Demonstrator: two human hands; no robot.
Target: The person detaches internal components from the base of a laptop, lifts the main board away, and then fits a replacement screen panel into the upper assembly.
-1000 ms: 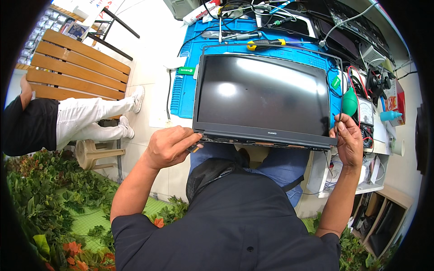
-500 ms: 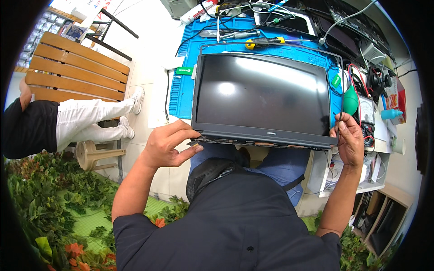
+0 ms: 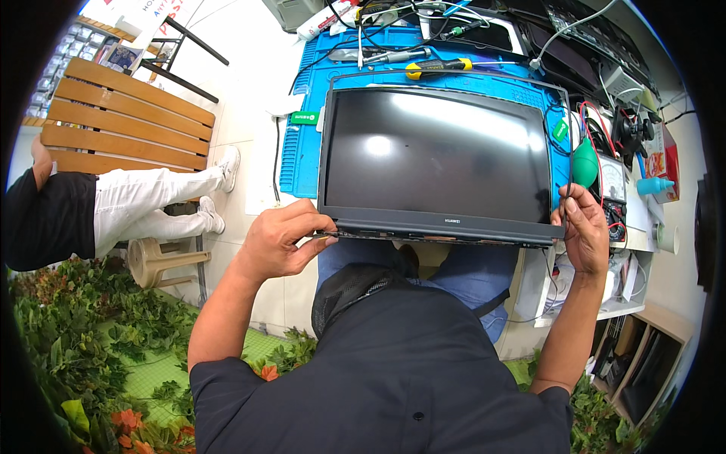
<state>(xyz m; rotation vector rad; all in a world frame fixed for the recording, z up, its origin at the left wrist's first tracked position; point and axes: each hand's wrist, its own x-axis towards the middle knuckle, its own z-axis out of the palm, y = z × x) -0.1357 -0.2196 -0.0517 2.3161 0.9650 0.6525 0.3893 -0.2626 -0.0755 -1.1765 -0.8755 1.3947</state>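
A dark laptop screen panel [image 3: 435,166] lies face up near the front edge of the bench, with bright light glaring on its glass. A thin black bezel [image 3: 393,216] frames it; its top and right strips stand a little off the panel. My left hand [image 3: 283,238] pinches the bezel's lower left corner between thumb and fingers. At the lower right corner, my right hand [image 3: 586,231] grips the bezel's side strip with thumb and fingertips. Green tabs [image 3: 305,118] stick out beside the panel on both sides. Beneath is a blue work mat [image 3: 306,159].
Behind the panel lie a yellow-and-black screwdriver [image 3: 439,69], a metal-handled tool [image 3: 397,56] and tangled cables. To the right are a green air blower [image 3: 584,163], a meter [image 3: 612,181] and a light-blue bottle [image 3: 654,186]. A person in white trousers [image 3: 151,197] sits at left by a slatted bench [image 3: 132,113].
My left thumb and fingers have closed together on the bezel's lower left corner. The panel's front edge has risen slightly in view. My right hand keeps its grip.
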